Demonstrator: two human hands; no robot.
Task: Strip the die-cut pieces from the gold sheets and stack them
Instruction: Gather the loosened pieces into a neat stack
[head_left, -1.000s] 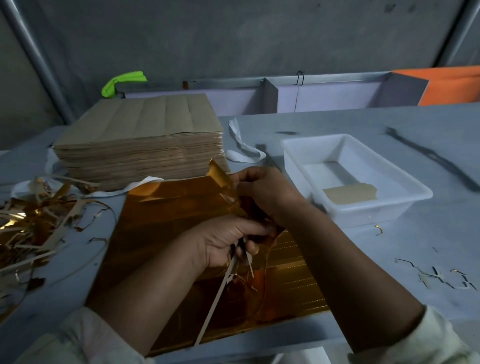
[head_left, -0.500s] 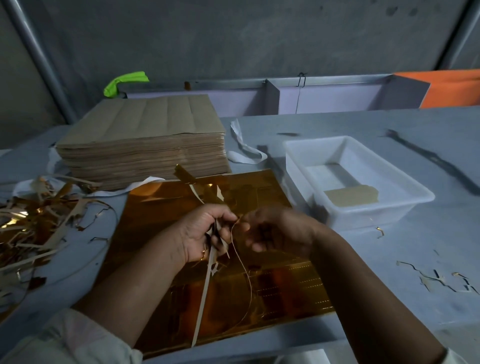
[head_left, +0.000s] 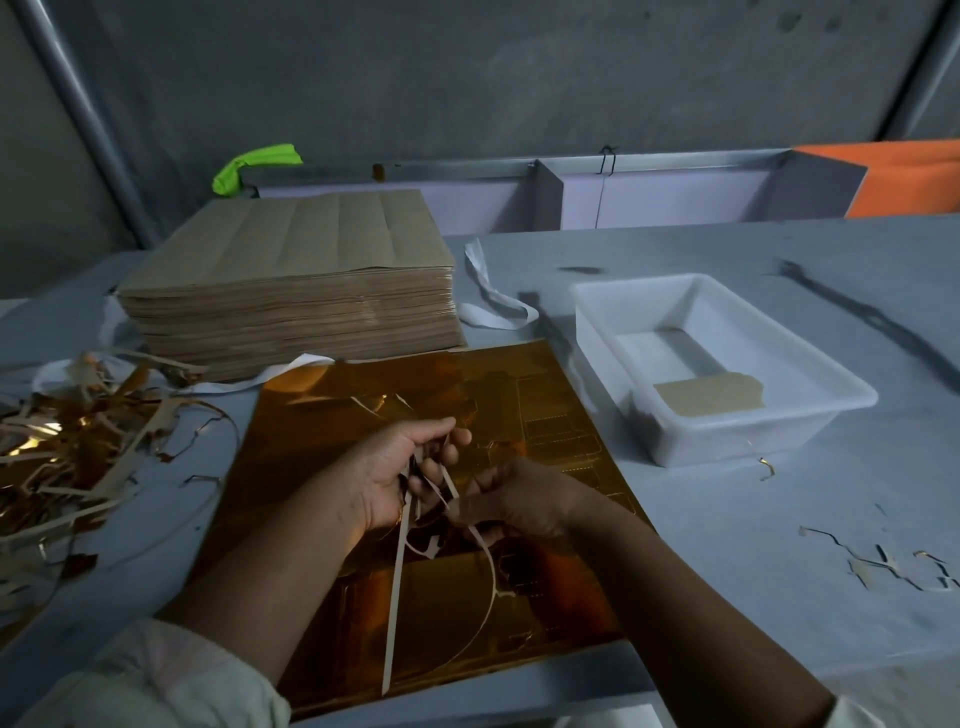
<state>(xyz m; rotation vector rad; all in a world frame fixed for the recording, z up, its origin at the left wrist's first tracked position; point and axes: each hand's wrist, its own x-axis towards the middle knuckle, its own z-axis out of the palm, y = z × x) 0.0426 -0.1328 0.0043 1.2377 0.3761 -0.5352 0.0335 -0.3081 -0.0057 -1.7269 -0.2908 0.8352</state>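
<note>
Over the gold sheet (head_left: 322, 441), flat on the table (head_left: 727, 519), I see the left hand (head_left: 387, 475) curled round waste strips (head_left: 397, 597); the right hand (head_left: 519, 504) seems to pinch one, but it is dim. A quick pull may snap the strip or tear the die-cut pieces (head_left: 558, 436).

You will find no legible text, label, brand, number or sign on any surface in this head view.

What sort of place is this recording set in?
Likely a print-finishing or packaging workshop: a tall stack of brown sheets, a gold die-cut sheet on the grey worktable, and a heap of stripped offcuts at the left.
</note>
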